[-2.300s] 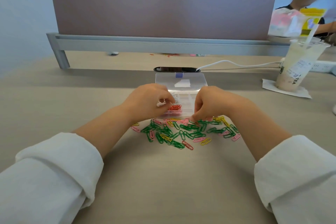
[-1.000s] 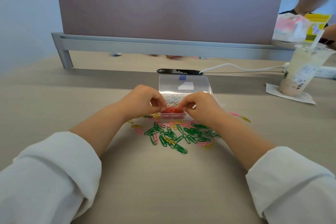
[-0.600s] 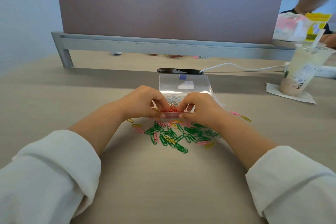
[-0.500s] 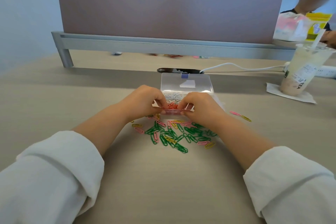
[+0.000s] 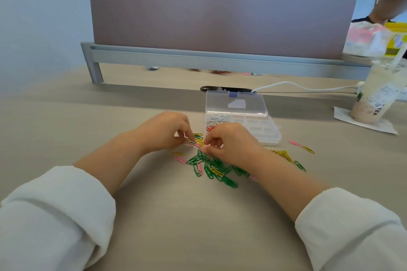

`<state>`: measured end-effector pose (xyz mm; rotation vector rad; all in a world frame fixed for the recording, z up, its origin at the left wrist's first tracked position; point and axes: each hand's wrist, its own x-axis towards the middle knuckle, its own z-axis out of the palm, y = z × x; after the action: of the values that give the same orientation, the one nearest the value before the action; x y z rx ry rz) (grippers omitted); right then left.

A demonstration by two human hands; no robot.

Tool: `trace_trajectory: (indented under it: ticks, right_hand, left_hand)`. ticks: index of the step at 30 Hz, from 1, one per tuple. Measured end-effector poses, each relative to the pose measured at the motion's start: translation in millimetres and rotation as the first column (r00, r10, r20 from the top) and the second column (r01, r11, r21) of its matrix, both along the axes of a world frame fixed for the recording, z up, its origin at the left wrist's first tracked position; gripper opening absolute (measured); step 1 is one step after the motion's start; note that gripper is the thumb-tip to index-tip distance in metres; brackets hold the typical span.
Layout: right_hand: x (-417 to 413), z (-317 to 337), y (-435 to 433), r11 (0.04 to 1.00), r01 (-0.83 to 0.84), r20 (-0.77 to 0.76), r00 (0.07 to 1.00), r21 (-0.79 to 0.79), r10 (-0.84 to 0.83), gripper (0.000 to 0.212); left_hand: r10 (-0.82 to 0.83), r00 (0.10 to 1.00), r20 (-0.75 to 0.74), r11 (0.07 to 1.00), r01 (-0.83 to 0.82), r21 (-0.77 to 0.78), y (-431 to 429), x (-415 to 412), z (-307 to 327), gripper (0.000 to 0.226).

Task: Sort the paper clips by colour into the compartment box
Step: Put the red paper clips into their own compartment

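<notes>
A loose pile of green, pink and yellow paper clips (image 5: 211, 167) lies on the desk in front of me. Behind it stands the clear compartment box (image 5: 264, 132) with its lid (image 5: 235, 103) open. White clips (image 5: 217, 117) fill its far-left compartment; red clips (image 5: 210, 128) show just behind my right hand. My left hand (image 5: 163, 136) and my right hand (image 5: 231, 143) meet at the pile's far edge, fingers curled. Each pinches at small pink clips (image 5: 198, 145) between the fingertips. A few yellow and pink clips (image 5: 295, 144) lie apart to the right.
A drink cup (image 5: 374, 99) on a napkin stands at the right. A white cable (image 5: 297, 88) and a dark phone (image 5: 224, 89) lie behind the box. A desk divider (image 5: 220, 17) closes the back; another person sits beyond it at the far right.
Both hands have come back from the box's red compartment to the near pile. They now pinch at clips on its far edge. My view has shifted left, so the box sits further right.
</notes>
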<state>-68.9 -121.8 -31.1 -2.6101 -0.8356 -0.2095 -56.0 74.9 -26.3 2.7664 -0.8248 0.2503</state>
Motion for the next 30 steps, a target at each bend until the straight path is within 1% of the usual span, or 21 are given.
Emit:
trace_trajectory:
  ticks: [2, 4, 7, 10, 12, 13, 15, 16, 20, 23, 26, 30]
  right_hand:
    - [0, -1, 3, 0.997, 0.0, -0.024, 1.0, -0.076, -0.002, 0.017]
    - [1, -1, 2, 0.996, 0.014, -0.039, 0.999, -0.091, -0.018, 0.015]
    - [0, -2, 1, 0.994, 0.033, -0.033, 0.999, -0.105, -0.036, 0.014]
    - [1, -3, 2, 0.997, 0.057, -0.009, 0.998, -0.054, -0.058, 0.015]
    - [2, -2, 5, 0.998, 0.065, -0.033, 0.997, 0.015, -0.064, 0.02]
    - [2, -1, 7, 0.998, 0.062, -0.046, 0.997, 0.028, -0.06, 0.026]
    - [4, -1, 14, 0.999, 0.033, -0.047, 0.998, -0.005, -0.033, 0.036]
    - [5, -2, 18, 0.999, 0.021, -0.037, 0.999, -0.038, -0.022, 0.037]
    - [8, -3, 29, 0.993, 0.047, -0.019, 0.999, -0.106, -0.049, 0.028]
    - [4, -3, 30, 0.989, 0.027, -0.007, 1.0, -0.147, -0.029, 0.025]
    - [4, 0, 29, 0.986, 0.042, -0.029, 0.998, -0.163, -0.047, 0.022]
    - [5, 1, 26, 0.985, 0.068, -0.045, 0.996, -0.159, -0.076, 0.018]
  left_hand:
    - [-0.022, 1.0, 0.013, 1.0, 0.022, 0.012, 5, -6, -4, 0.02]
    - [-0.039, 0.999, 0.028, 0.999, 0.038, 0.031, 6, -11, -5, 0.018]
    - [0.048, 0.998, 0.028, 0.992, -0.051, 0.112, 2, -12, -5, 0.016]
    - [0.09, 0.995, 0.046, 0.988, -0.095, 0.118, 1, -11, -6, 0.012]
    - [0.102, 0.994, 0.035, 0.991, -0.105, 0.088, 3, -11, -6, 0.014]
    - [0.111, 0.994, 0.025, 0.99, -0.112, 0.086, 3, -12, -6, 0.019]
    - [0.118, 0.993, -0.003, 0.99, -0.117, 0.08, 4, -12, -6, 0.028]
    - [0.113, 0.994, -0.011, 0.991, -0.112, 0.075, 6, -11, -6, 0.03]
    - [0.112, 0.994, -0.006, 0.992, -0.111, 0.067, 12, -8, -6, 0.023]
    - [0.119, 0.993, -0.01, 0.991, -0.118, 0.057, 14, -7, -6, 0.023]
    - [0.119, 0.992, -0.035, 0.993, -0.118, 0.032, 13, -5, -8, 0.024]
    - [0.13, 0.991, -0.038, 0.991, -0.131, -0.021, 12, -4, -10, 0.014]
